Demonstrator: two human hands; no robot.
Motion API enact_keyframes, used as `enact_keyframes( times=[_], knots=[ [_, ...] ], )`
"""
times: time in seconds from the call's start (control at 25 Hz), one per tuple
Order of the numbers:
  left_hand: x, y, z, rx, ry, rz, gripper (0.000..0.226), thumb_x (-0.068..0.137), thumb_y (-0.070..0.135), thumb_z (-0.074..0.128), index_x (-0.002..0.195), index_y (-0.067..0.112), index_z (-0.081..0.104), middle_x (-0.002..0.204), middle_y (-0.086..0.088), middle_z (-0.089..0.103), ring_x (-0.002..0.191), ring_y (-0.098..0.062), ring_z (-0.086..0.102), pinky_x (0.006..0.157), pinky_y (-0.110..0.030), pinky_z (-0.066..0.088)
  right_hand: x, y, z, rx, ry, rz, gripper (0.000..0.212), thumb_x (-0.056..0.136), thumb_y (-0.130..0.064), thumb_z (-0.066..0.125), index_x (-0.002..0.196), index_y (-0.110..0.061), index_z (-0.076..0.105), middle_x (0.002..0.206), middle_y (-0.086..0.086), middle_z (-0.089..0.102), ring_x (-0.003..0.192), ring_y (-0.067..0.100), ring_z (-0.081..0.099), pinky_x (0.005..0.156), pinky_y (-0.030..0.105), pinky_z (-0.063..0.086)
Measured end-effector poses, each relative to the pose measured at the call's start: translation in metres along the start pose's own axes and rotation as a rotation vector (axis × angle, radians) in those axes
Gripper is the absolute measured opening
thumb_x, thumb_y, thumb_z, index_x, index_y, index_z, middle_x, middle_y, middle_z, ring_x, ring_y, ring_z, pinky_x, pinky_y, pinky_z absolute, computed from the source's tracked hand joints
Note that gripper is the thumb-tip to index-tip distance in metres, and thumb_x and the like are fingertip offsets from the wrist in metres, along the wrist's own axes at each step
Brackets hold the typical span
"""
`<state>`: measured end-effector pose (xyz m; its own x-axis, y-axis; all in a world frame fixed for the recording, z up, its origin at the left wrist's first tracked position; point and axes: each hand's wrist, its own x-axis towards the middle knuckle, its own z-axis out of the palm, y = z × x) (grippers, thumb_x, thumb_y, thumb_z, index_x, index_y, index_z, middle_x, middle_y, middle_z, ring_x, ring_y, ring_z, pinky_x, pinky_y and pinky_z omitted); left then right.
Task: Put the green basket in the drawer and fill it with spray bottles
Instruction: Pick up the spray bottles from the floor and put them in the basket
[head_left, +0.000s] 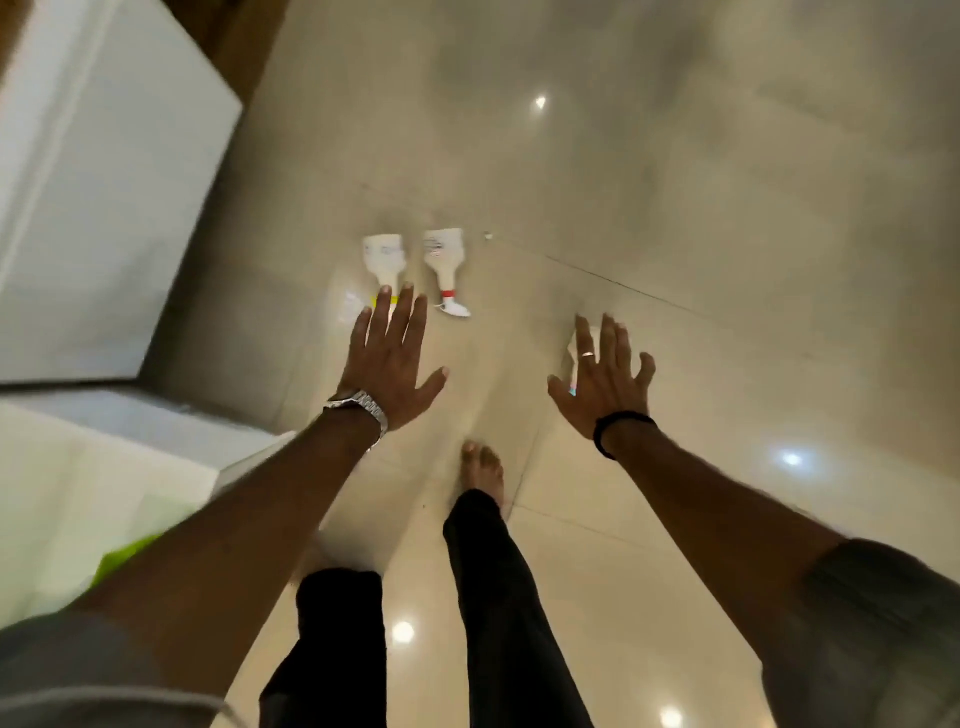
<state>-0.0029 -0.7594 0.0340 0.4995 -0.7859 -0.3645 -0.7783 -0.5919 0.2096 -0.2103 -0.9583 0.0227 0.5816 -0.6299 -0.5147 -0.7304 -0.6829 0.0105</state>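
Note:
Two white spray bottles lie side by side on the shiny tiled floor, nozzles toward me. One with a yellow collar is partly covered by my left hand, which hovers over its nozzle, fingers spread and holding nothing. The other has a red collar and lies free just to the right. My right hand is spread open over a third white bottle, mostly hidden beneath it. A bright green basket shows as a sliver at the lower left, inside the white drawer.
A white cabinet fills the left side, with its drawer pulled out below. My legs in dark trousers and one bare foot stand on the beige floor, which stretches wide to the right and beyond the bottles.

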Motion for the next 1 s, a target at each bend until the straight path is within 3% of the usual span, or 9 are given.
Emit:
enact_keyframes(
  times=[0.16, 0.36, 0.44, 0.56, 0.72, 0.8, 0.88, 0.96, 1.0],
  knots=[
    [0.086, 0.097, 0.046, 0.033, -0.041, 0.188, 0.095, 0.09, 0.058, 0.046, 0.162, 0.012, 0.006, 0.172, -0.012, 0.001, 0.159, -0.034, 0.0, 0.125, -0.052, 0.011, 0.023, 0.102, 0.061, 0.115, -0.03, 0.198, 0.087, 0.093, -0.062, 0.035, 0.16, -0.026, -0.008, 0.168, 0.013, 0.0, 0.155, 0.03, 0.004, 0.116, 0.06, 0.015],
    [0.153, 0.179, 0.174, 0.058, -0.248, 0.308, 0.095, 0.092, 0.054, 0.045, 0.162, 0.016, -0.006, 0.171, -0.01, -0.013, 0.158, -0.034, -0.009, 0.127, -0.05, 0.011, 0.066, 0.158, 0.184, 0.235, -0.169, 0.323, 0.088, 0.094, -0.063, 0.034, 0.158, -0.026, -0.015, 0.169, 0.012, -0.003, 0.155, 0.029, 0.004, 0.117, 0.058, 0.015],
    [0.169, 0.192, 0.223, -0.054, -0.341, 0.248, 0.094, 0.095, 0.053, 0.046, 0.162, 0.018, -0.009, 0.171, -0.007, -0.014, 0.159, -0.031, -0.005, 0.125, -0.045, 0.017, 0.088, 0.161, 0.22, 0.286, -0.221, 0.339, 0.087, 0.095, -0.064, 0.032, 0.158, -0.026, -0.015, 0.169, 0.01, -0.004, 0.156, 0.027, 0.003, 0.117, 0.057, 0.013],
    [0.201, 0.209, 0.295, -0.392, -0.459, 0.004, 0.091, 0.098, 0.053, 0.047, 0.162, 0.019, -0.009, 0.172, -0.004, -0.008, 0.159, -0.024, 0.003, 0.127, -0.043, 0.02, 0.136, 0.153, 0.271, 0.48, -0.243, 0.382, 0.081, 0.098, -0.061, 0.027, 0.16, -0.023, -0.008, 0.169, 0.008, 0.0, 0.156, 0.024, 0.001, 0.12, 0.052, 0.012],
    [0.243, 0.217, 0.349, -0.807, -0.413, -0.327, 0.087, 0.1, 0.055, 0.04, 0.16, 0.024, -0.014, 0.172, -0.003, -0.005, 0.158, -0.025, 0.008, 0.127, -0.044, 0.017, 0.198, 0.136, 0.3, 0.884, -0.109, 0.442, 0.074, 0.102, -0.054, 0.026, 0.161, -0.017, 0.003, 0.169, 0.008, 0.008, 0.155, 0.022, 0.009, 0.123, 0.042, 0.018],
    [0.26, 0.213, 0.362, -0.932, -0.427, -0.39, 0.083, 0.101, 0.057, 0.037, 0.159, 0.031, -0.017, 0.172, -0.003, 0.002, 0.157, -0.027, 0.017, 0.123, -0.043, 0.022, 0.216, 0.13, 0.304, 1.05, -0.062, 0.439, 0.072, 0.103, -0.052, 0.028, 0.161, -0.017, 0.002, 0.169, 0.007, 0.008, 0.155, 0.021, 0.012, 0.124, 0.039, 0.019],
    [0.27, 0.207, 0.372, -1.017, -0.488, -0.357, 0.072, 0.101, 0.055, 0.035, 0.159, 0.037, -0.005, 0.169, -0.002, 0.019, 0.152, -0.027, 0.031, 0.121, -0.04, 0.026, 0.224, 0.126, 0.308, 1.179, -0.035, 0.408, 0.068, 0.104, -0.048, 0.029, 0.161, -0.019, 0.004, 0.168, 0.007, 0.014, 0.151, 0.023, 0.025, 0.121, 0.037, 0.027],
    [0.269, 0.204, 0.374, -1.067, -0.51, -0.321, 0.055, 0.099, 0.051, 0.037, 0.15, 0.037, 0.021, 0.155, -0.001, 0.042, 0.139, -0.027, 0.047, 0.118, -0.051, 0.037, 0.222, 0.122, 0.311, 1.28, -0.037, 0.399, 0.062, 0.105, -0.043, 0.031, 0.16, -0.019, 0.014, 0.162, 0.011, 0.031, 0.142, 0.027, 0.041, 0.116, 0.039, 0.035],
    [0.264, 0.202, 0.372, -1.052, -0.497, -0.329, 0.055, 0.099, 0.05, 0.039, 0.15, 0.037, 0.024, 0.151, -0.002, 0.046, 0.134, -0.028, 0.051, 0.115, -0.054, 0.041, 0.217, 0.117, 0.311, 1.291, -0.044, 0.406, 0.058, 0.105, -0.042, 0.031, 0.157, -0.017, 0.022, 0.156, 0.012, 0.041, 0.138, 0.029, 0.047, 0.114, 0.041, 0.038]
  ],
)
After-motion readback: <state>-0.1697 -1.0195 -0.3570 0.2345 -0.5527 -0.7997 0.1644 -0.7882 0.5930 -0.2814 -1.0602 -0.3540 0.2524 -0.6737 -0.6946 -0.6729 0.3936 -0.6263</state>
